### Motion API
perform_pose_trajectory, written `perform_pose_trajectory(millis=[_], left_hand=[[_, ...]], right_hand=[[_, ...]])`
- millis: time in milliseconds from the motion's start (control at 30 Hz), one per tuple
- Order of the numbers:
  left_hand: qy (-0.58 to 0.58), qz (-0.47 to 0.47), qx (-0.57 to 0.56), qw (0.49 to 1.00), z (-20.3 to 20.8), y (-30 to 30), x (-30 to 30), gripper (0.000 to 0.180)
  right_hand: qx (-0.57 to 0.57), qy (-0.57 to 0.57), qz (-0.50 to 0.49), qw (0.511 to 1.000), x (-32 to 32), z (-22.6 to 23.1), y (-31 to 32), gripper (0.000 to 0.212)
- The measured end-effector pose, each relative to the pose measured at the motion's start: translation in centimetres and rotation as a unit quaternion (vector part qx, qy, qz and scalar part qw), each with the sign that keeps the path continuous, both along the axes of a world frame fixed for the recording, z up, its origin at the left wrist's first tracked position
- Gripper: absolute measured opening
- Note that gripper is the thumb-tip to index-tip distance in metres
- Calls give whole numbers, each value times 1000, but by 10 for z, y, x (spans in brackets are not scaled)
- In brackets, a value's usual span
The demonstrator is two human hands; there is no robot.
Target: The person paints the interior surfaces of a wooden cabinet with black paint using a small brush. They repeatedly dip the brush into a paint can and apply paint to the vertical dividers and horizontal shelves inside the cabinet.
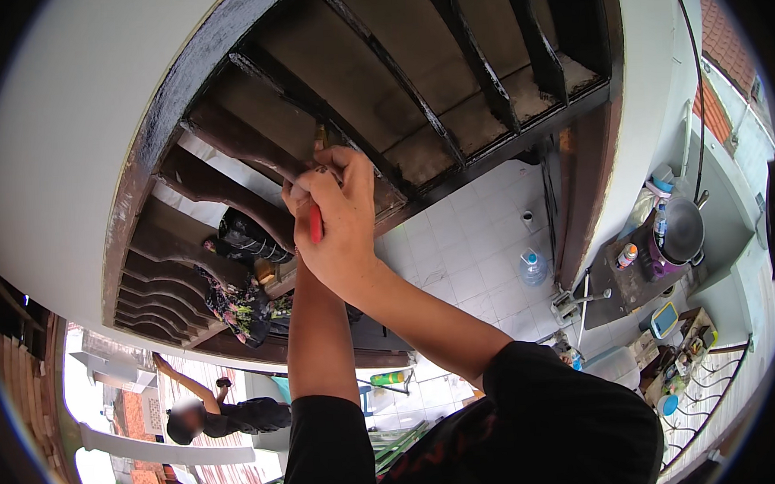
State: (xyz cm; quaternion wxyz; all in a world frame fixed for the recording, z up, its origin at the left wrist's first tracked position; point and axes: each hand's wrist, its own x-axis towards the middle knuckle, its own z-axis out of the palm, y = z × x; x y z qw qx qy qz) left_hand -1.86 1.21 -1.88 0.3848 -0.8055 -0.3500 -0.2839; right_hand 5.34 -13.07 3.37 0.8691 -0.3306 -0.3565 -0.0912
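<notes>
My right hand (338, 205) is closed round a paintbrush with a red handle (316, 223). Its bristle end (320, 137) points up at the wooden window grille, between a black-painted slat (312, 102) and a bare brown slat (236, 136). My left hand (290, 199) is raised right behind the right one, beside the brown slat; most of it is covered, so its grip cannot be made out. My forearms cross near the wrists. Slats to the right are glossy black, while the wavy ones at lower left (221, 197) are brown. Whitish streaks mark the frame (182, 95).
Dark floral cloth (239, 305) hangs behind the lower slats. A plastic water bottle (533, 268) stands on the tiled floor (457, 239). At right, a small table (610, 297) carries a wok (683, 229) and a spray can (628, 255). Another person (231, 417) is at lower left.
</notes>
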Motion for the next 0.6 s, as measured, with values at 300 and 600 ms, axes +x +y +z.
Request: perform_pose_trajectory(millis=[300,600], left_hand=[[74,52,53,994,-4,-7,-5,25],[145,129,149,970,-2,7,10,25]], right_hand=[[62,41,8,997,0,7,-3,32],[67,-33,-4,997,8,13,-2,35]])
